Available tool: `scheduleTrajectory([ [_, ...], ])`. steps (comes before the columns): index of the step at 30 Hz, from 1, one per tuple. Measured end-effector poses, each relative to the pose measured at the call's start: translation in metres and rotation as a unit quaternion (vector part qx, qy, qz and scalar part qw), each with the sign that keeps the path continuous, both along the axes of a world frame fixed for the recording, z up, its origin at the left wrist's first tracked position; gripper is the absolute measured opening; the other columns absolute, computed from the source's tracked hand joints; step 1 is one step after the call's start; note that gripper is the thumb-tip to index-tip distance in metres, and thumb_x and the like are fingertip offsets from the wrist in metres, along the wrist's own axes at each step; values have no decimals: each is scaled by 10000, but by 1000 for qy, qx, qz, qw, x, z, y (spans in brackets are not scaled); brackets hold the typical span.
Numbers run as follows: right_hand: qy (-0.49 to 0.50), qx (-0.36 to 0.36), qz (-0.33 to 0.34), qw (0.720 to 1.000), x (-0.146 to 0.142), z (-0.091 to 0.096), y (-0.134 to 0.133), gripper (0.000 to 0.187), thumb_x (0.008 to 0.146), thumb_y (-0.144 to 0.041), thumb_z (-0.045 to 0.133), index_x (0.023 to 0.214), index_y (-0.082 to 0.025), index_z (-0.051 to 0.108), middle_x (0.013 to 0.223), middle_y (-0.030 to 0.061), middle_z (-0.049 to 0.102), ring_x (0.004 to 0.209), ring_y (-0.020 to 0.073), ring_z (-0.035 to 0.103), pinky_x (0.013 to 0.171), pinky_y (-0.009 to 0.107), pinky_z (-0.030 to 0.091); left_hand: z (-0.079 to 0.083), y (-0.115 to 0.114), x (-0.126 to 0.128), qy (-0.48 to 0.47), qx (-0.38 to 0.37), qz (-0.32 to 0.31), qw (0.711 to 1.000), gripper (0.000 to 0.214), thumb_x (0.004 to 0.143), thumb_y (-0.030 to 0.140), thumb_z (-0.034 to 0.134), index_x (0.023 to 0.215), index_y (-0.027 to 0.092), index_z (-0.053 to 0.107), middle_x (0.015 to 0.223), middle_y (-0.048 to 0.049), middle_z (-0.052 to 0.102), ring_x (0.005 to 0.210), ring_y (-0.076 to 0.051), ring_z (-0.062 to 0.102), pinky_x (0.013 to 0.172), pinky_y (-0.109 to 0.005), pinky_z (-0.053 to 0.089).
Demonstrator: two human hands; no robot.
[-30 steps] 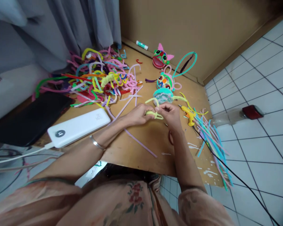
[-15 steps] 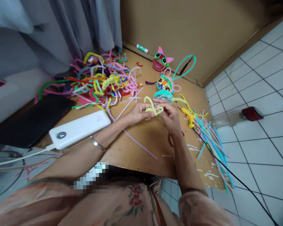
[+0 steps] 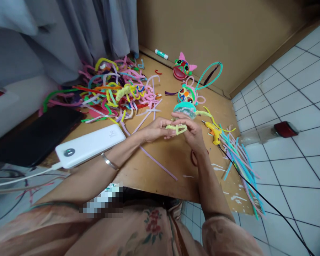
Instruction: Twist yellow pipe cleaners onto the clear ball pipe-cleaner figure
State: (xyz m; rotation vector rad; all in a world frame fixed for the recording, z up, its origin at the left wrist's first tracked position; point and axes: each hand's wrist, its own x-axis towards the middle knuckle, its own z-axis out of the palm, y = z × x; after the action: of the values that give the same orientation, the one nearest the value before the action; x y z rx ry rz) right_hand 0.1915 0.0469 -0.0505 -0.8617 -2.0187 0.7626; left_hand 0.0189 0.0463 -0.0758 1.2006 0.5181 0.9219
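Pipe cleaner (image 3: 176, 128), pale yellow-green and bent into small loops, held just above the brown board (image 3: 162, 160) between both hands; its long axis runs roughly left to right, from one hand across to the other; left hand (image 3: 156, 130) pinches the left end with fingers narrowed on it; right hand (image 3: 192, 131) grips the right end, fingers curled shut around the loops, so neither hand is nearer than the other; just beyond the hands lies a teal disc-shaped pipe-cleaner piece (image 3: 185, 108); farther back, two bright pipe-cleaner faces (image 3: 186, 94); to the right, a yellow glue gun (image 3: 213, 130) beside loose straight stems (image 3: 238, 160); to the left, a white power bank (image 3: 89, 145) and a tangled heap of coloured pipe cleaners (image 3: 114, 90).
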Motion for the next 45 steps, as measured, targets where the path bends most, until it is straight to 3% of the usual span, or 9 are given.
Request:
scheduleTrajectory([
  [2, 14, 19, -17, 1000, -1, -2, 0, 209, 891, -362, 526, 868, -249, 700, 1031, 43, 709, 1118, 210, 599, 1009, 408, 426, 1, 0, 0, -11, -1, 10, 1000, 393, 562, 455, 822, 596, 127, 611, 502, 12, 510, 455, -63, 409, 449, -206, 304],
  [5, 54, 7, -84, 995, -5, -5, -2, 136, 848, -330, 581, 847, -234, 677, 846, 19, 682, 850, 177, 632, 825, 338, 486, 1, 1, 0, -39, -7, 38, 998, 414, 551, 473, 822, 598, 127, 600, 501, 16, 504, 449, -60, 409, 443, -206, 292],
  [9, 51, -28, -117, 991, -12, -6, -9, 140, 838, -325, 572, 761, -214, 607, 649, -30, 541, 587, 119, 479, 593, 256, 401, 0, 3, 1, -65, -4, 110, 992, 410, 547, 458, 826, 619, 126, 596, 542, 14, 529, 457, -57, 419, 460, -213, 314],
  [14, 29, -21, -134, 990, -18, -2, -15, 151, 872, -313, 504, 777, -219, 574, 607, -46, 436, 553, 112, 388, 560, 249, 330, -4, 6, 4, -69, 4, 178, 982, 386, 579, 437, 813, 677, 126, 608, 522, 29, 531, 450, -58, 437, 472, -208, 339],
  [20, 137, -127, -80, 979, -23, -10, -11, 92, 822, -309, 562, 814, -221, 535, 663, -45, 532, 592, 111, 496, 648, 259, 414, -7, 5, 8, -58, 13, 223, 973, 381, 607, 446, 788, 691, 118, 613, 563, 5, 596, 454, -54, 454, 468, -197, 361],
  [25, 181, -189, -104, 960, -25, -17, -10, 61, 836, -278, 490, 809, -226, 505, 609, -65, 440, 540, 99, 414, 558, 230, 366, -9, 5, 11, -30, 13, 258, 965, 343, 613, 403, 791, 712, 121, 622, 521, 30, 555, 449, -59, 466, 461, -188, 366],
  [32, 171, -151, -133, 964, -28, -19, -12, 235, 858, -428, 548, 783, -208, 507, 628, -54, 460, 569, 92, 407, 546, 221, 349, -11, 4, 12, -29, 2, 256, 966, 366, 625, 431, 791, 744, 123, 635, 540, 24, 573, 454, -64, 483, 473, -193, 390],
  [38, 198, -149, -137, 959, -29, -21, -10, 249, 822, -427, 614, 783, -199, 521, 572, -76, 486, 513, 71, 418, 509, 199, 343, -14, 3, 15, -7, 26, 262, 965, 385, 666, 456, 763, 812, 116, 656, 579, 16, 591, 492, -71, 507, 516, -196, 413],
  [45, 219, -140, -158, 952, -31, -26, -8, 237, 809, -401, 622, 748, -193, 526, 530, -83, 474, 463, 63, 386, 490, 197, 341, -16, -1, 16, 17, 59, 253, 965, 408, 800, 519, 613, 819, 113, 657, 624, -8, 602, 551, -83, 535, 578, -202, 438],
])
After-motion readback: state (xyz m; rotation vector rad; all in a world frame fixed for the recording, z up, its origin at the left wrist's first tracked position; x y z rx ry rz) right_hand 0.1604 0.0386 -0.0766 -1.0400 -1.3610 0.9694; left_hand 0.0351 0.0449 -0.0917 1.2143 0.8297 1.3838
